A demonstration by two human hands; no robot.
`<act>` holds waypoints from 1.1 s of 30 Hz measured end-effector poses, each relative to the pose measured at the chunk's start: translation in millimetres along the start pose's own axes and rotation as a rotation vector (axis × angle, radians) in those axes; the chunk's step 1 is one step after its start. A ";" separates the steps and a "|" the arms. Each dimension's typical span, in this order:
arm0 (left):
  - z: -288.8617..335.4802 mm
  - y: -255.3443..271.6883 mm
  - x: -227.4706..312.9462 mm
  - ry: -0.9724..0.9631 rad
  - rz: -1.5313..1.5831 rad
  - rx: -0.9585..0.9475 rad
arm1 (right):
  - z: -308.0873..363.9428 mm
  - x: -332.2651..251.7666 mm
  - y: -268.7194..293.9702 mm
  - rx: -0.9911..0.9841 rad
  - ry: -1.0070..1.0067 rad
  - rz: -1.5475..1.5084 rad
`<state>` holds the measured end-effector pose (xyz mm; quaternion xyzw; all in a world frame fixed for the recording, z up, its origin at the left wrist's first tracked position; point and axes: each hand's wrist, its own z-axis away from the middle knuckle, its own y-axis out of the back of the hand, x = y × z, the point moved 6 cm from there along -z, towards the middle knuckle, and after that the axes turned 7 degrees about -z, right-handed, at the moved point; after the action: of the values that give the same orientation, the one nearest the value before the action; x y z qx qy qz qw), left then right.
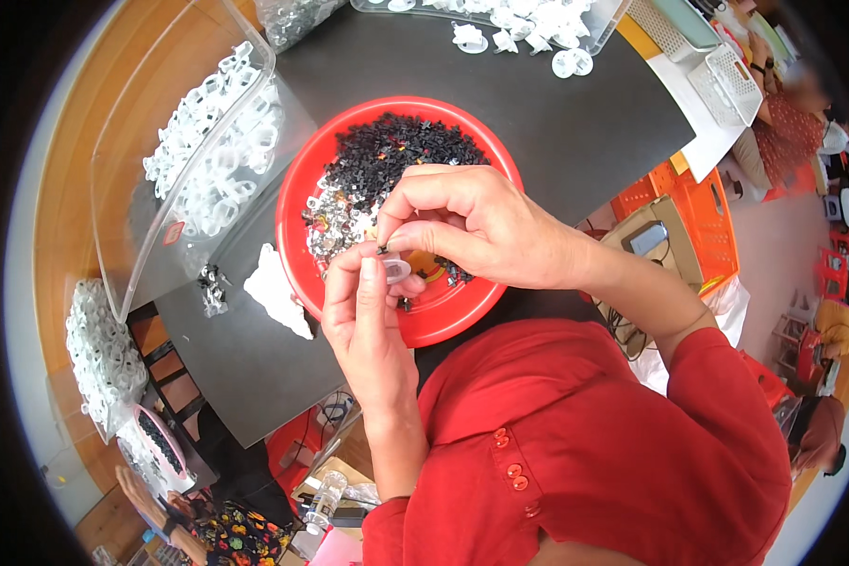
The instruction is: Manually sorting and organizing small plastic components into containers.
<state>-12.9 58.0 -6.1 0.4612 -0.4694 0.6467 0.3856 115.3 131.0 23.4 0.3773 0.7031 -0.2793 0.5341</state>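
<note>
Over a round red basin (289,222), my two hands meet close together. My left hand (370,335) pinches a small white round plastic part (397,272) between thumb and fingers. Against that part, my right hand (495,226) holds a tiny black piece (383,250) at its fingertips; the fingers hide most of it. Beneath them the basin holds a heap of small black pieces (401,146) at the far side and small silvery metal pieces (333,222) at the left. Whether the black piece touches the white part I cannot tell.
A clear bin of white plastic parts (222,156) stands left on the dark table (575,123). White paper (278,292) and a few small parts (213,288) lie beside the basin. A tray of white parts (542,19) is at the far edge. Orange crate (712,231) at right; other people sit nearby.
</note>
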 end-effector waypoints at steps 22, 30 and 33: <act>-5.0 2.0 -4.7 0.114 0.127 0.037 | 5.8 -19.9 2.7 0.043 0.295 0.372; -2.9 -2.2 -4.2 0.115 0.128 0.029 | 0.0 -23.0 -3.1 -0.083 0.352 0.500; -3.1 -1.2 -3.6 0.119 0.108 0.027 | -1.0 -23.9 -4.4 -0.129 0.335 0.502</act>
<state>-11.5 61.0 -9.6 0.4010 -0.4609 0.6993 0.3711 114.6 123.8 46.6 0.5454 0.6825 -0.0272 0.4858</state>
